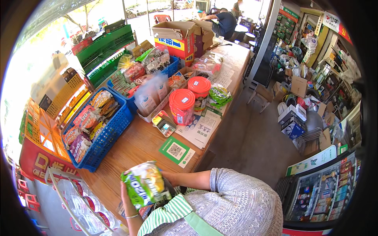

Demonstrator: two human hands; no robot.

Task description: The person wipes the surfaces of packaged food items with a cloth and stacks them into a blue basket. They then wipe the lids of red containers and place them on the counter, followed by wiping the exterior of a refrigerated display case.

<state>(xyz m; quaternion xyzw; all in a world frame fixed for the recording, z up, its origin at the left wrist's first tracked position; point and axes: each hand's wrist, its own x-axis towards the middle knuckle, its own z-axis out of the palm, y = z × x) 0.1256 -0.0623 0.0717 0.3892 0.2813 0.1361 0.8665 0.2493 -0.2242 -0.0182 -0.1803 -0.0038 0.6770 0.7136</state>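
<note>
A green and white plastic snack packet [143,184] is held up at the near edge of the wooden counter. My left hand [127,196] grips its left side, with a bangle on the wrist. At the packet's right side is my right hand [169,178], mostly hidden behind it. Just beyond lies a green and white card with a printed code [176,150]. A blue plastic basket [110,132] of colourful packets stands at the left. Farther along are a small payment device [164,124], two red-lidded plastic jars [182,103] and another green packet [219,96].
Cardboard boxes [174,44] and a second blue basket [171,66] stand at the counter's far part. Bottled water [88,203] is at the lower left, a drinks cooler [322,188] at the lower right. Boxes and loose goods crowd the right wall. Two people are in the background.
</note>
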